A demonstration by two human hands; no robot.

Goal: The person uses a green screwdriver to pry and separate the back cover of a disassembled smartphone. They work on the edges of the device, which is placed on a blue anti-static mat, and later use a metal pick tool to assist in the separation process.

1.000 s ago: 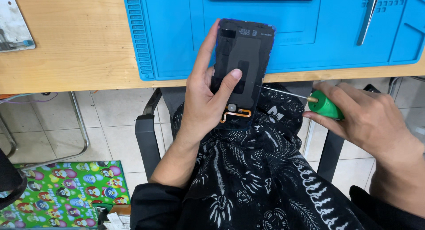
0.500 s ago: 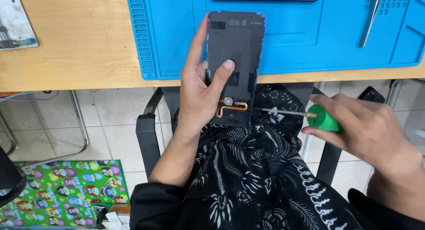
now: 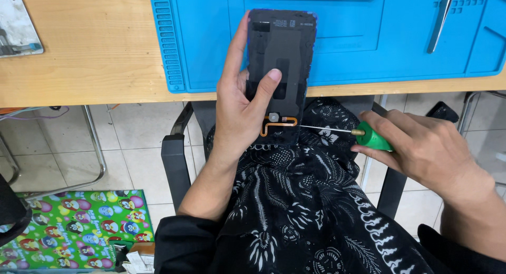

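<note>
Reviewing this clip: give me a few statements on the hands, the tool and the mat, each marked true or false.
1. The left hand holds a dark phone back panel. True.
2. The right hand holds a red-handled hammer. False: it grips a green-handled screwdriver.
3. The screwdriver's tip points at the panel's lower end, near an orange flex strip. True.
4. The mat on the wooden table is yellow. False: it is blue.
5. Metal tweezers lie on the mat. True.
</note>
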